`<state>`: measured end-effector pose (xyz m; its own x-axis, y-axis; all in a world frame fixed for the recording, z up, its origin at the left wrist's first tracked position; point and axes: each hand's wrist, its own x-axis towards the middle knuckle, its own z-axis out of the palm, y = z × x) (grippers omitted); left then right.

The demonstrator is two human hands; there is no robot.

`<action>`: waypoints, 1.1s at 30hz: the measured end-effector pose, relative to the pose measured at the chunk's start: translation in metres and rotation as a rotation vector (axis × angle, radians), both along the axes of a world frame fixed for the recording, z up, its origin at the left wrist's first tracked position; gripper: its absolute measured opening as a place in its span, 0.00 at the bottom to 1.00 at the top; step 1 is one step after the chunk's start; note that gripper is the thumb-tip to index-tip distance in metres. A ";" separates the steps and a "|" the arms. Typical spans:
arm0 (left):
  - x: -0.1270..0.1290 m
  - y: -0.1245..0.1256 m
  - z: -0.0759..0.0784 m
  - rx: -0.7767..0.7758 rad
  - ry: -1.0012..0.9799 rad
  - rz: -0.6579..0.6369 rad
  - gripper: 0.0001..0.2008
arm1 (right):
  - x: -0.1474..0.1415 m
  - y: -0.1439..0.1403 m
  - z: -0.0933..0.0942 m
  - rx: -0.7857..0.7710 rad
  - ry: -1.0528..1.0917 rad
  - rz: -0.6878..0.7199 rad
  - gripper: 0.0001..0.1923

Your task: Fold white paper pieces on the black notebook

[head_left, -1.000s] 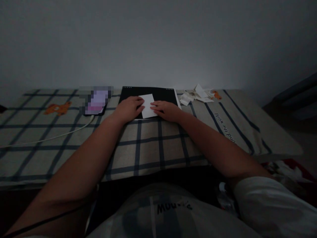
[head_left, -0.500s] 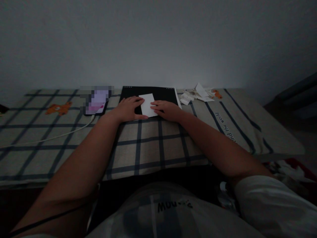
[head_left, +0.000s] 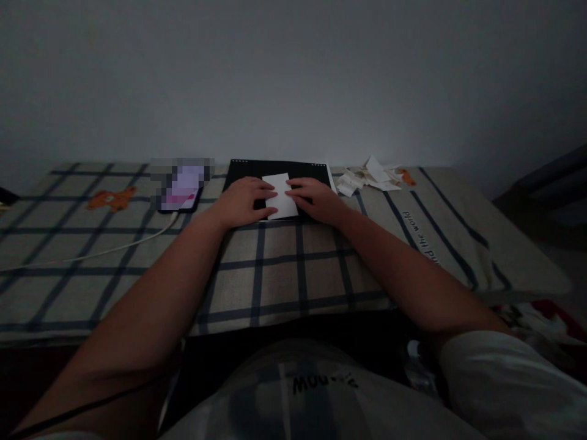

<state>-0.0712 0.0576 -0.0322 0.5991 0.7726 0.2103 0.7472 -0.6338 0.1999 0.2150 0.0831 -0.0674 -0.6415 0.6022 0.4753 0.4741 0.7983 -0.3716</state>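
A small white sheet of paper [head_left: 281, 197] lies on a black board with small holes along its top edge [head_left: 279, 168]. My left hand [head_left: 243, 203] rests at the paper's left side, fingers spread and their tips on its left edge. On the opposite side, my right hand [head_left: 321, 200] touches the right edge with its fingertips, its fingers also apart. Both palms face down over the black board, and neither hand grips anything.
A phone [head_left: 183, 186] with a white charging cable [head_left: 132, 243] lies at left on the checked tablecloth [head_left: 279, 275]. Torn paper scraps [head_left: 370, 176] are piled to the right of the board. A clear bottle [head_left: 419, 366] stands below the table edge.
The fingers of my right hand have spread and shifted up along the paper's right edge. My left fingertips reach slightly further onto the paper. The view has moved a little.
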 end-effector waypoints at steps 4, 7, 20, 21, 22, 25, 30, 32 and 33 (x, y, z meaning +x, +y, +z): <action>-0.002 0.001 -0.004 -0.037 -0.021 -0.008 0.33 | 0.006 0.004 0.002 -0.007 -0.004 -0.037 0.22; -0.001 0.001 -0.006 -0.081 -0.031 -0.038 0.34 | 0.007 0.005 0.000 -0.042 -0.087 -0.037 0.24; 0.006 -0.002 -0.006 -0.035 -0.146 -0.111 0.25 | 0.005 -0.018 0.028 -0.038 -0.396 -0.210 0.21; 0.006 -0.002 -0.007 -0.033 -0.157 -0.120 0.25 | 0.005 -0.018 0.030 -0.025 -0.410 -0.219 0.21; 0.005 -0.001 -0.008 -0.029 -0.168 -0.126 0.25 | 0.005 -0.019 0.030 -0.013 -0.421 -0.223 0.21; 0.003 0.000 -0.010 -0.014 -0.181 -0.119 0.27 | 0.006 -0.018 0.030 0.014 -0.433 -0.240 0.21; 0.002 -0.001 -0.008 0.008 -0.174 -0.112 0.27 | 0.008 -0.013 0.027 0.048 -0.389 -0.241 0.20; 0.003 -0.001 -0.007 0.031 -0.179 -0.118 0.26 | 0.008 -0.012 0.026 0.050 -0.354 -0.214 0.20; 0.004 -0.002 -0.006 0.042 -0.178 -0.120 0.26 | 0.008 -0.011 0.025 0.047 -0.335 -0.197 0.20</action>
